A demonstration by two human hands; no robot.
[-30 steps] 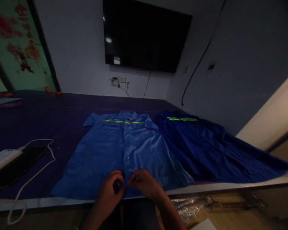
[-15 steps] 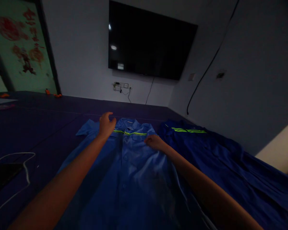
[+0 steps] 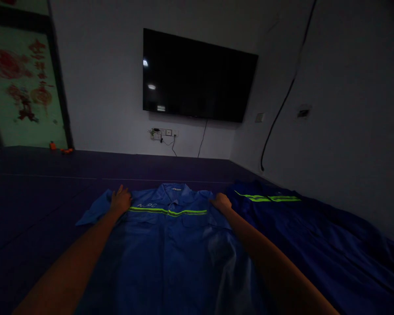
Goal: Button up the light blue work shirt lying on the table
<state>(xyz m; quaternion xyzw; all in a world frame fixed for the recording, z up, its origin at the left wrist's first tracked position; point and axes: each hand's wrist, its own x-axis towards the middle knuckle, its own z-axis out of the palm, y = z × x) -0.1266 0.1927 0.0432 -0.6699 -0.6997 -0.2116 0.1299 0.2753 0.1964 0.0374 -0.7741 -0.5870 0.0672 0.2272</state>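
A blue work shirt (image 3: 144, 245) lies front up before me, its collar pointing away and a yellow-green reflective stripe across the chest. My left hand (image 3: 121, 200) rests on the shirt near the shoulder and sleeve on the left, fingers apart. At the opposite shoulder, my right hand (image 3: 222, 202) has its fingers curled together on the cloth by the sleeve. My right forearm covers part of the shirt's right side, and its lower end is dark.
A darker blue garment (image 3: 302, 236) with similar stripes lies to the right, along the wall. The purple surface (image 3: 52, 188) stretches to the back wall, where small orange objects (image 3: 65, 151) lie. A television (image 3: 197, 78) hangs above, and a black cable (image 3: 282, 105) runs down the right wall.
My left hand has moved left from above the chest to the sleeve and come down. My right hand has shifted from the chest to the right shoulder. The camera view has tilted up.
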